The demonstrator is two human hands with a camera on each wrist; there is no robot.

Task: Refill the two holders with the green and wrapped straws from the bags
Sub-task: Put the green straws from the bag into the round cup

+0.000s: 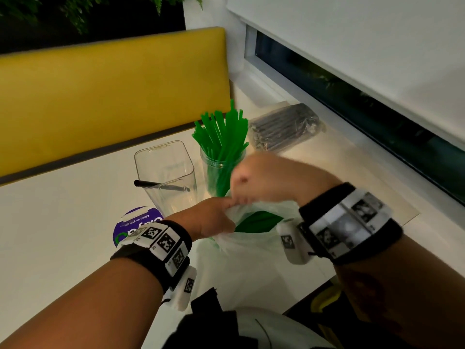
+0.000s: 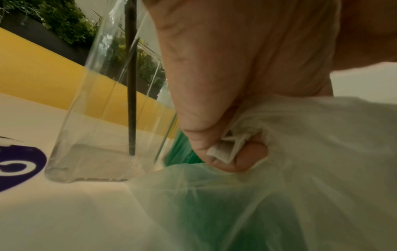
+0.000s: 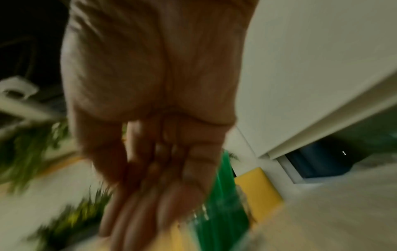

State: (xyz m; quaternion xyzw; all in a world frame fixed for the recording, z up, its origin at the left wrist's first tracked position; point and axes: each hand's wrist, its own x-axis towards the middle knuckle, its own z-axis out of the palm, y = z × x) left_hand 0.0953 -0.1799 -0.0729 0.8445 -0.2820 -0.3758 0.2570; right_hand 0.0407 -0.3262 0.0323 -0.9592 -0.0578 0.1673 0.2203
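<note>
Green straws (image 1: 259,221) lie in a thin white bag (image 1: 251,250) on the table (image 1: 63,222), its rim pinched by the left hand (image 1: 211,217). The right hand (image 1: 266,177), blurred above, has straight, empty fingers. Behind stand a round holder (image 1: 221,162) with green straws and a square holder (image 1: 167,172).

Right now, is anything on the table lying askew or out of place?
Yes. One black straw leans slanted in the square clear holder, its end poking over the rim, while the green straws stand upright in the round jar.
</note>
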